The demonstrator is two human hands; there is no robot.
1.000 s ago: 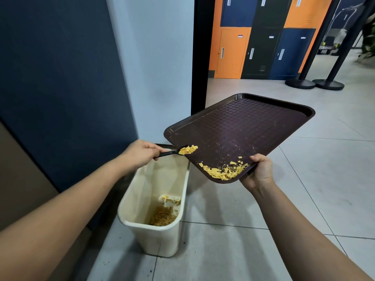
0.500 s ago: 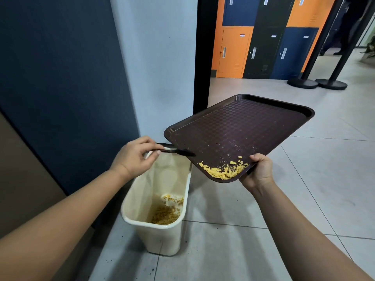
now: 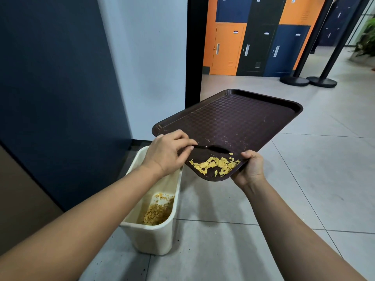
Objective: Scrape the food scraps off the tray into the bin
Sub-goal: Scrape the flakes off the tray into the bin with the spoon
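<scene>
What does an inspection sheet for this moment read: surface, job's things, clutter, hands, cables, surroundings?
Surface: pale tiled floor, dark specks near the bin.
Job's things: brown tray tilted, yellow scraps piled at its near corner; cream bin below left, scraps at its bottom; black spoon on the tray.
Clutter: nothing seen.
Hands: left hand pinches the spoon handle; right hand grips the tray's near corner.
Cables: nothing seen.
Surroundings: dark wall panel, lockers, barrier posts, plant.
</scene>
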